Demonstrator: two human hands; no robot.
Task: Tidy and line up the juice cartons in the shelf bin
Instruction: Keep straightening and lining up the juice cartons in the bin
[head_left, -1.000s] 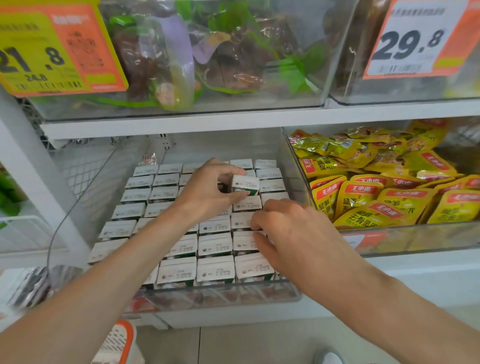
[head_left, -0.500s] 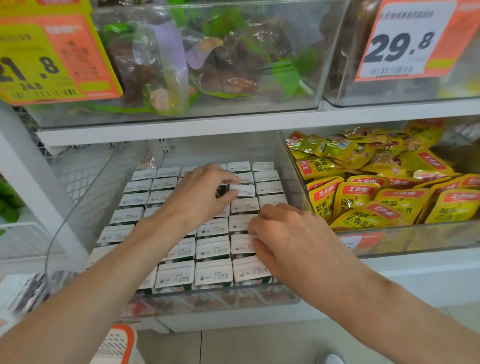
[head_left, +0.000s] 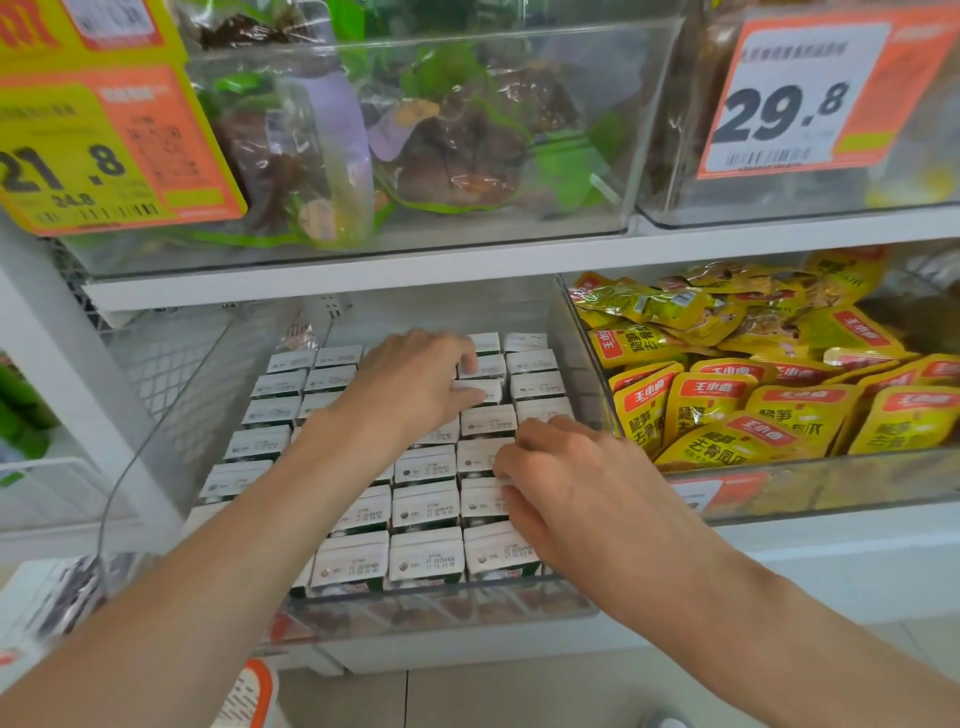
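Note:
White-topped juice cartons (head_left: 425, 506) stand in tight rows inside a clear plastic shelf bin (head_left: 441, 608). My left hand (head_left: 410, 387) reaches over the middle rows. Its fingers and thumb pinch one juice carton (head_left: 482, 391) in the right-middle column, which sits almost level with its neighbours. My right hand (head_left: 582, 483) lies over the right column near the front, with bent fingertips pressing on the carton tops there and holding nothing. Both forearms hide part of the rows.
A clear bin of yellow snack packets (head_left: 753, 415) stands right beside the carton bin. A white shelf board (head_left: 363, 275) runs close overhead, carrying bins of bagged goods (head_left: 415, 156) and price tags (head_left: 789, 104). Wire mesh (head_left: 166, 364) lines the left side.
The carton in my left hand stood raised above the rows a second ago and now sits down in its row. My right hand has stayed almost still.

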